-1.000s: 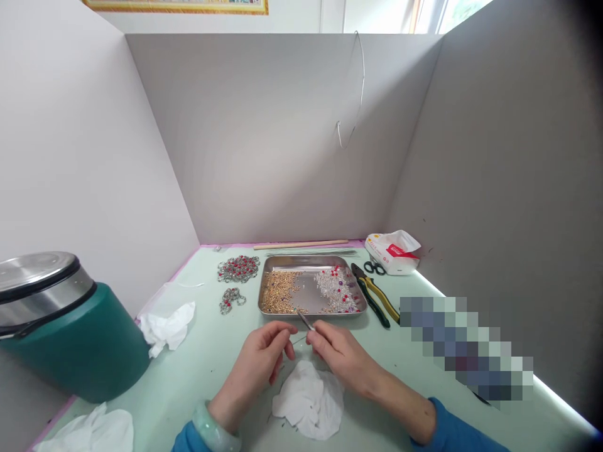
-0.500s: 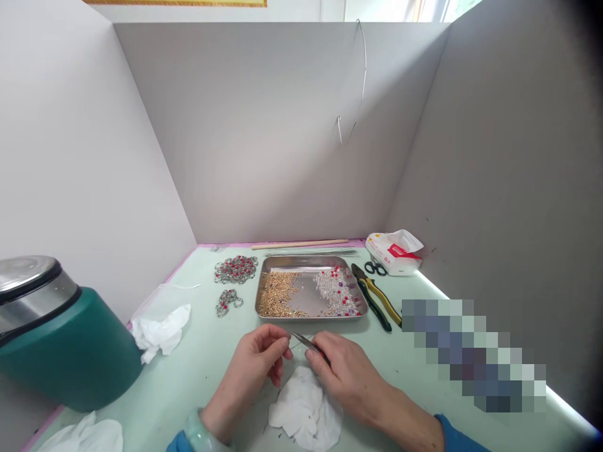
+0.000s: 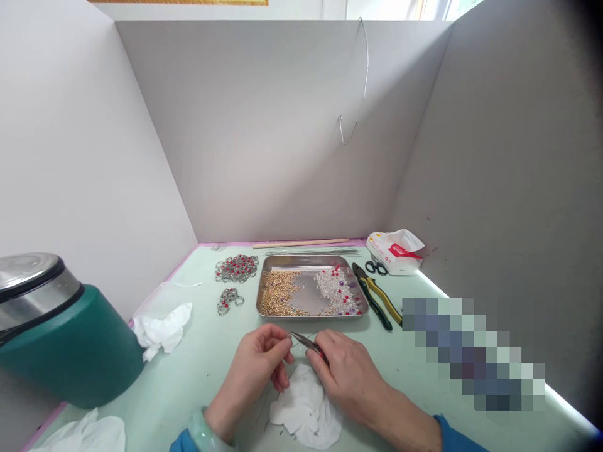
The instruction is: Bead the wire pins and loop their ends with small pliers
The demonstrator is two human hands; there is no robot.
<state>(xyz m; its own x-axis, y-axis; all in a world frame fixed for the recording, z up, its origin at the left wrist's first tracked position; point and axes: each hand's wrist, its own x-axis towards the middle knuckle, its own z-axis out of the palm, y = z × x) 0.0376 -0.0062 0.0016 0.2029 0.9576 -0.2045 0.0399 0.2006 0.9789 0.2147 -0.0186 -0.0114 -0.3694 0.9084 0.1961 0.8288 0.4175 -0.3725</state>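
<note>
My right hand (image 3: pixel 346 367) is closed round a pair of fine-nosed pliers (image 3: pixel 307 342), whose jaws point left to my left fingertips. My left hand (image 3: pixel 264 358) pinches a thin wire (image 3: pixel 296 344) between thumb and forefinger; the wire runs back under the pliers. Whatever sits right at the fingertips is too small to make out. A crumpled white tissue (image 3: pixel 308 408) lies on the table beneath my hands. Just beyond them stands a metal tray (image 3: pixel 313 317) with gold beads (image 3: pixel 277 292) on its left and clear, red and purple beads (image 3: pixel 336 289) on its right.
Bead-and-wire pieces lie in a large pile (image 3: pixel 237 268) and a small pile (image 3: pixel 229 300) left of the tray. To its right are larger pliers (image 3: pixel 377 298), scissors (image 3: pixel 376 268) and a tissue pack (image 3: pixel 396 252). A green flask (image 3: pixel 70 345) stands at left. Straight wires (image 3: pixel 313 252) lie behind.
The pliers' jaws look slightly more parted at my left fingertips. Both hands stay in nearly the same place, and the whole view has shifted a little.
</note>
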